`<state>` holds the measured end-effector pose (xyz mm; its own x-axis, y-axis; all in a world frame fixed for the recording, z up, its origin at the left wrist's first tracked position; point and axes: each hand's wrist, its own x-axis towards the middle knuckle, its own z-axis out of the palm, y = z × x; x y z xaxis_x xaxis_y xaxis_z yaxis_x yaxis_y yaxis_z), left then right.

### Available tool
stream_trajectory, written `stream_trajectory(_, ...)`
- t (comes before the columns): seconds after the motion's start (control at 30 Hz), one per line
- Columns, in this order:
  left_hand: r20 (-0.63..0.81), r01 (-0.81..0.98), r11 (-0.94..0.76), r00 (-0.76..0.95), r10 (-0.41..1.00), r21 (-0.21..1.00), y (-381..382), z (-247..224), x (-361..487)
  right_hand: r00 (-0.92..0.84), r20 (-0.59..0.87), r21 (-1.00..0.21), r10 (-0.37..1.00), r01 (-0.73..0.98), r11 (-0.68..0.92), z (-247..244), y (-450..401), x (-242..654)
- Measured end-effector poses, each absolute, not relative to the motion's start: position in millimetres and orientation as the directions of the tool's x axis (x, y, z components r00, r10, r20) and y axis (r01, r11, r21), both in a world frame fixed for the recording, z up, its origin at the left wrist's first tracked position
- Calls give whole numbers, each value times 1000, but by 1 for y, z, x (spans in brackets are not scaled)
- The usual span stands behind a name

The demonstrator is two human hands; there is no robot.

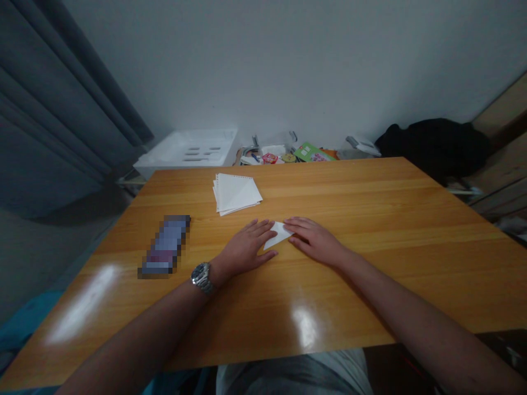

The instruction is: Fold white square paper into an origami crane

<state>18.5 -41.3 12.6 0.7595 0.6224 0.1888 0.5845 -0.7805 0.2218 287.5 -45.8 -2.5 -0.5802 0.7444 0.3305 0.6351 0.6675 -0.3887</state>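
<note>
A small folded piece of white paper (276, 236) lies on the wooden table between my hands. My left hand (249, 247), with a metal watch (201, 277) on its wrist, rests flat over the paper's left part, its fingers outstretched and the thumb on the near side. From the other side my right hand (313, 239) presses its fingertips on the paper's right corner, fingers extended. Parts of the paper are hidden under the fingers of both hands. Beyond my left hand sits a stack of white paper sheets (237, 193) with perforated edges.
A phone (167, 246), blurred out, lies on the table (370, 203) to the left. Past the far edge stand a white plastic tray (164, 156) and assorted items, among them a green booklet (308, 152). A black cloth heap (436, 144) is at the far right.
</note>
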Motion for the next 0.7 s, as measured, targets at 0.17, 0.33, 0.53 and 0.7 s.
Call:
stream_trajectory(0.17, 206, 589, -774, 748, 631, 234, -42, 11, 22, -615, 320, -352, 721, 629, 693, -3, -45, 285)
stream_trajectory(0.33, 240, 593, -780, 742, 626, 202, -42, 12, 24, -669, 277, -298, 690, 623, 723, 9, -42, 278)
stream_trajectory(0.53, 270, 585, -785, 738, 619, 201, -42, 12, 25, -690, 272, -288, 671, 607, 740, 11, -41, 274)
stream_trajectory(0.7, 266, 581, -791, 745, 612, 193, -41, 12, 25, -685, 349, -339, 639, 543, 768, 3, -44, 281)
